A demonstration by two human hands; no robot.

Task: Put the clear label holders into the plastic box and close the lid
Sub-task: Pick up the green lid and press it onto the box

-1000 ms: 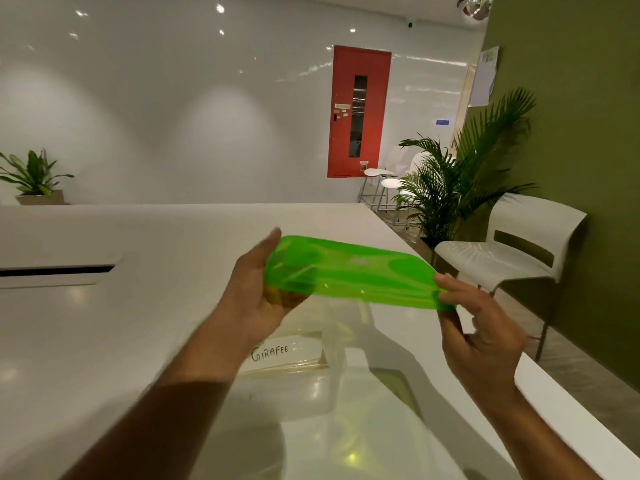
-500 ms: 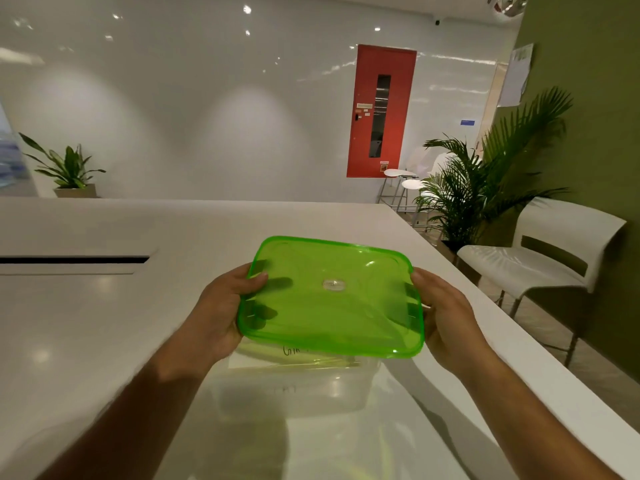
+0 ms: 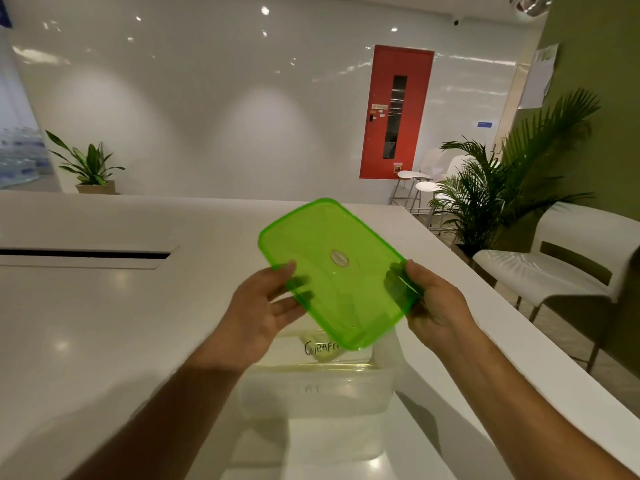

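Green lid [image 3: 334, 268]: thin, light, likely flexy. Left hand [image 3: 258, 311] and right hand [image 3: 434, 303] pinch opposite edges, fingers curled; grip edges.

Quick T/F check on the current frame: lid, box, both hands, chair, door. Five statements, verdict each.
1. Both hands hold the green lid. True: the left hand and right hand grip opposite edges.
2. The lid is snapped onto the box. False: it is held tilted in the air above the open box.
3. A label reading GIRAFEE shows inside the box. True.
4. The door is blue. False: it is red.
5. A white chair stands right of the table. True.
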